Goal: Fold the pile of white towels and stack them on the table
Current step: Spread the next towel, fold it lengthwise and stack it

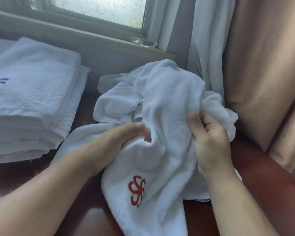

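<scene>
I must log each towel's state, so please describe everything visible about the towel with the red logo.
The towel with the red logo is white, thick terry, unfolded and bunched. A red embroidered flower-like mark shows near its lower end, which hangs toward the camera over the dark wooden table. The left hand pinches a fold at its middle; the right hand grips its bunched right edge. Behind, it touches the heap of unfolded towels.

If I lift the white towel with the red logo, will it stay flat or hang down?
The towel with the red logo probably hangs limp: it already bunches where both hands, left and right, hold it. Its fluffy pile suggests an easy, non-slippery grip.
</scene>
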Tool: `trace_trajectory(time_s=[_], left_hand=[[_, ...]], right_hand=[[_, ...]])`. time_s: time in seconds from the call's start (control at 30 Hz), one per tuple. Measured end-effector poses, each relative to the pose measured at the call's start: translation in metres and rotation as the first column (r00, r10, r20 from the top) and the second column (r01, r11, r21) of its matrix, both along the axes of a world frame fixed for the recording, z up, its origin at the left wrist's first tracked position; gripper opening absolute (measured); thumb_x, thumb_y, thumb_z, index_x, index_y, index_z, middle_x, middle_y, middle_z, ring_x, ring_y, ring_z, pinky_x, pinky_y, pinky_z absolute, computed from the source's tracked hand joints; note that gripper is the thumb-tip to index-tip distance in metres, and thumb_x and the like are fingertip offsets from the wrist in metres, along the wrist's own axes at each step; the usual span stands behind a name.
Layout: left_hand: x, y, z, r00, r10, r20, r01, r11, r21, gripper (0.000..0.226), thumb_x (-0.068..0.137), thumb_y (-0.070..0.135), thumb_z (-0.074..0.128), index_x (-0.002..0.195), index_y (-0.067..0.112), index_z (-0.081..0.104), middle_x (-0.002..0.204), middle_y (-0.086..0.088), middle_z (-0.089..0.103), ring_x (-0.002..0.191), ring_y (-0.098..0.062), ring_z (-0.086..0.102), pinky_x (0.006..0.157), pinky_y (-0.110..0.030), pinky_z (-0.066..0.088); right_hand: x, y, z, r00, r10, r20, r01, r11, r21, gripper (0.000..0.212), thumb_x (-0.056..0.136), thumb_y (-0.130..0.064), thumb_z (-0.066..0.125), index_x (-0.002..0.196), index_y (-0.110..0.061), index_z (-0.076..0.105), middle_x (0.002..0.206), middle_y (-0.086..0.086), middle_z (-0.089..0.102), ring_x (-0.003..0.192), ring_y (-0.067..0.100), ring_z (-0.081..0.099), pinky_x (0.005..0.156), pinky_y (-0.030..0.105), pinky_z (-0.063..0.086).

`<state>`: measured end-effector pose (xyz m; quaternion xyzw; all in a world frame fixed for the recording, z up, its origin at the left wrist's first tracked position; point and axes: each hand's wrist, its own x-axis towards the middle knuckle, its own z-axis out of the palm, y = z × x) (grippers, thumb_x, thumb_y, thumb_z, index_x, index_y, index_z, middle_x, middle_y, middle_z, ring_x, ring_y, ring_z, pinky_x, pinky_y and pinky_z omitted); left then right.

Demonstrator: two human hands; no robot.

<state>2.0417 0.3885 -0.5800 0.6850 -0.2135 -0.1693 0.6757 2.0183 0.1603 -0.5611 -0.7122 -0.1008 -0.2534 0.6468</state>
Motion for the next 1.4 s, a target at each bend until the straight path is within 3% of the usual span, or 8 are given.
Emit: trace_trajectory(time_s=[0.1, 0.23, 0.63, 0.87, 1.03, 1.17, 1.3, 1.4], left_hand=[[0.003, 0.0, 0.003, 0.999, 0.042, -0.035, -0.045, 0.993, -0.108, 0.064, 0.08, 0.077, 0.055, 0.12, 0.029, 0.072, 0.12, -0.005, 0.073, 0.114, -0.022, 0.068, 0.103, -0.044, 0.045], [0.001, 0.005, 0.002, 0.994, 0.108, -0.004, -0.107, 0.983, -0.152, 0.045, 0.09, 0.047, 0.071, 0.124, 0.018, 0.067, 0.117, -0.009, 0.074, 0.109, -0.03, 0.071, 0.084, -0.035, 0.06], [0.004, 0.019, 0.007, 0.843, 0.491, -0.22, -0.534, 0.71, -0.46, 0.024, 0.086, -0.005, 0.054, 0.103, 0.005, 0.068, 0.083, -0.015, 0.071, 0.075, -0.031, 0.07, 0.058, -0.032, 0.058], [-0.008, 0.024, 0.008, 0.917, 0.096, -0.387, -0.277, 0.851, -0.446, 0.042, 0.064, 0.017, 0.064, 0.102, 0.002, 0.073, 0.098, -0.025, 0.067, 0.085, -0.039, 0.068, 0.079, -0.05, 0.056], [-0.007, 0.017, 0.015, 0.992, 0.12, -0.042, -0.126, 0.97, -0.207, 0.04, 0.081, 0.03, 0.073, 0.115, 0.008, 0.073, 0.113, -0.02, 0.073, 0.105, -0.038, 0.071, 0.084, -0.041, 0.061], [-0.007, 0.016, 0.014, 0.99, 0.14, 0.009, -0.134, 0.959, -0.249, 0.028, 0.08, 0.013, 0.07, 0.107, 0.007, 0.074, 0.108, -0.023, 0.073, 0.101, -0.038, 0.071, 0.084, -0.046, 0.06], [-0.01, 0.019, 0.011, 0.947, 0.236, -0.219, -0.312, 0.837, -0.449, 0.041, 0.071, 0.009, 0.062, 0.111, 0.001, 0.07, 0.104, -0.028, 0.068, 0.097, -0.044, 0.068, 0.09, -0.061, 0.051], [-0.019, 0.027, 0.017, 0.925, 0.241, -0.293, -0.359, 0.805, -0.471, 0.028, 0.073, 0.007, 0.06, 0.099, 0.003, 0.07, 0.087, -0.023, 0.068, 0.077, -0.035, 0.071, 0.064, -0.042, 0.059]], right_hand=[[-0.007, 0.01, 0.002, 0.98, 0.185, -0.069, -0.19, 0.979, -0.07, 0.021, 0.094, -0.036, 0.065, 0.1, -0.018, 0.075, 0.099, 0.011, 0.075, 0.099, 0.031, 0.072, 0.08, 0.04, 0.06], [-0.012, 0.027, 0.001, 0.918, 0.315, -0.239, -0.351, 0.928, -0.126, 0.023, 0.087, -0.038, 0.068, 0.095, -0.02, 0.08, 0.095, 0.004, 0.078, 0.093, 0.019, 0.073, 0.078, 0.029, 0.058], [-0.006, 0.019, -0.003, 0.955, 0.116, -0.274, 0.014, 0.903, 0.43, 0.024, 0.089, -0.034, 0.067, 0.096, -0.016, 0.081, 0.103, 0.013, 0.077, 0.098, 0.029, 0.075, 0.087, 0.044, 0.06], [0.004, 0.019, -0.008, 0.972, 0.078, -0.22, 0.005, 0.935, 0.354, 0.066, 0.067, -0.072, 0.075, 0.119, -0.033, 0.067, 0.119, 0.004, 0.073, 0.11, 0.024, 0.071, 0.099, 0.054, 0.053], [0.006, 0.023, -0.004, 0.912, 0.218, -0.349, -0.188, 0.975, 0.118, 0.083, 0.068, -0.079, 0.07, 0.117, -0.013, 0.071, 0.119, 0.022, 0.071, 0.113, 0.039, 0.068, 0.096, 0.058, 0.054], [0.008, 0.027, 0.002, 0.893, 0.153, -0.424, -0.175, 0.984, -0.015, 0.044, 0.082, -0.057, 0.073, 0.091, -0.014, 0.077, 0.096, 0.01, 0.078, 0.091, 0.026, 0.076, 0.071, 0.033, 0.061], [0.012, 0.027, 0.012, 0.897, 0.122, -0.424, -0.105, 0.992, 0.063, 0.028, 0.094, -0.044, 0.067, 0.1, -0.019, 0.077, 0.101, 0.007, 0.078, 0.095, 0.025, 0.075, 0.078, 0.04, 0.062], [0.027, 0.029, 0.034, 0.882, 0.152, -0.446, -0.055, 0.973, 0.222, 0.03, 0.096, -0.037, 0.064, 0.111, -0.014, 0.074, 0.106, 0.011, 0.077, 0.098, 0.027, 0.075, 0.081, 0.044, 0.062]])
